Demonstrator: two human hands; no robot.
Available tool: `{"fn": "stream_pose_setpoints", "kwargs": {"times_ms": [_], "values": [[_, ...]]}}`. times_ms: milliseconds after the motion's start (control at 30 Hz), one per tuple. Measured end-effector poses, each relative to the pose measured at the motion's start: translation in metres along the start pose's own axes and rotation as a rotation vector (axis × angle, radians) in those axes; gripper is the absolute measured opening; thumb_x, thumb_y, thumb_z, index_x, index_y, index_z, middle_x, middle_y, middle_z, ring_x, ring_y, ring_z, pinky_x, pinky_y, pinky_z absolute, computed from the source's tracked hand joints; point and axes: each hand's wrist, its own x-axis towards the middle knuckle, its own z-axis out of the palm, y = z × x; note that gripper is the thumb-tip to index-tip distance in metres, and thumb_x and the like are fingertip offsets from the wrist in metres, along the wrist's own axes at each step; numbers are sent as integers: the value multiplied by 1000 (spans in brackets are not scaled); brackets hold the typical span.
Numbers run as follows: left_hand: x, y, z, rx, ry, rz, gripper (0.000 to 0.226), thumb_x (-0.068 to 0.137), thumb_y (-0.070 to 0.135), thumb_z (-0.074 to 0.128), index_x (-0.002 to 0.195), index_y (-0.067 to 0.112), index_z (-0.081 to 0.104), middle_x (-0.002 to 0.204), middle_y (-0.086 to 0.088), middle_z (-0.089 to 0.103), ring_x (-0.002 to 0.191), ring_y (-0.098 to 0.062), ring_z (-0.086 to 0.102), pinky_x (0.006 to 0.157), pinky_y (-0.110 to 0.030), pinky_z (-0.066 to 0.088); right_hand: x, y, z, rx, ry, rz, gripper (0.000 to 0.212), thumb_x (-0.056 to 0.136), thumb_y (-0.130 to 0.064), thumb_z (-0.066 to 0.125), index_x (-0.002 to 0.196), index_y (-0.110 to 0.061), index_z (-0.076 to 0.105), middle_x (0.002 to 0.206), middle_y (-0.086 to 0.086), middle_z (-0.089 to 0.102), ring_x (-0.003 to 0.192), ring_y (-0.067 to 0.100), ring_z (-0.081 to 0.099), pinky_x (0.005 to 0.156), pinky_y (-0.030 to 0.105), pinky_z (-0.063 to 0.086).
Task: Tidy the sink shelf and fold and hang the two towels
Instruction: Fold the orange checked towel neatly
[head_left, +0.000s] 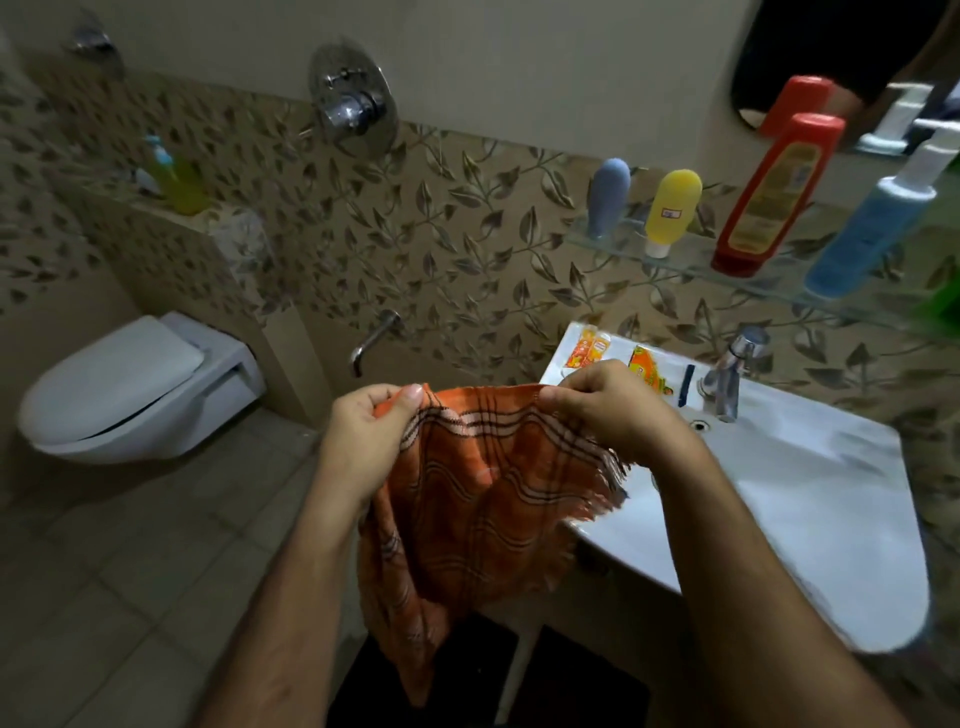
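Hanging left of the sink (779, 493), the orange towel (483, 499) runs its top edge level between both hands: left hand (363, 436) pinches one corner, right hand (608, 410) pinches the other, equally near for a fold.

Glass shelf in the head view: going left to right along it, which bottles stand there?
Grey-blue tube → yellow tube → red bottle → blue bottle with a white pump top, all on the glass shelf.
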Motion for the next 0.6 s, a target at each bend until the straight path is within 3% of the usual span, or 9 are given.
{"fn": "stream_pose_setpoints", "kwargs": {"times_ms": [67,133,200,300,367,433,533,600], "values": [[-2,-1,7,12,45,26,17,91,21,65,79,12,74,77,-21,72,64,-15,60,61,-24,47,0,0,7,171,-2,-8,31,93,-24,65,85,6,66,59,13,55,48,16,46,49,28,39],[-4,-5,14,46,85,46,17,90,24,67,74,25,73,64,0,72,58,-7,60,64,-27,49,-1,-2,16,318,28,-45,17,93,-18,65,99,-2,66,77,26,68,63,28,60,63,43,51],[-7,-7,21,77,100,62,13,86,33,67,75,31,74,64,12,71,63,-5,65,67,-33,54,-4,-5,24,459,0,-51,30,93,-12,64,122,-10,57,94,31,69,76,37,67,74,48,56],[-13,-3,30,61,64,68,14,79,43,63,86,37,74,78,12,75,79,-10,71,78,-44,58,-6,-5,32,644,-169,-116,43,94,-7,61,134,-14,49,83,25,69,72,29,68,67,37,56],[-17,-2,36,54,16,89,15,80,42,63,88,37,75,82,11,75,83,-10,72,81,-44,57,-3,0,36,583,-226,-188,51,89,-15,65,136,-24,48,78,34,59,75,29,57,71,40,47],[-22,0,42,39,-64,126,11,83,34,65,86,36,75,85,10,76,86,-10,71,83,-41,57,-3,1,37,518,-269,-233,55,88,-15,65,136,-34,44,74,23,50,73,27,46,69,37,39],[-26,2,46,47,-186,200,20,90,18,64,84,34,76,88,9,76,89,-8,70,82,-31,54,-6,2,33,481,-343,-234,52,94,-2,59,140,-21,46,66,13,41,60,15,40,58,21,36],[-27,2,44,58,-218,209,18,90,18,65,85,31,76,87,8,75,86,-8,70,79,-28,53,-7,6,29,501,-366,-206,33,94,-1,58,126,-6,58,56,5,42,50,8,39,49,15,33]]}}
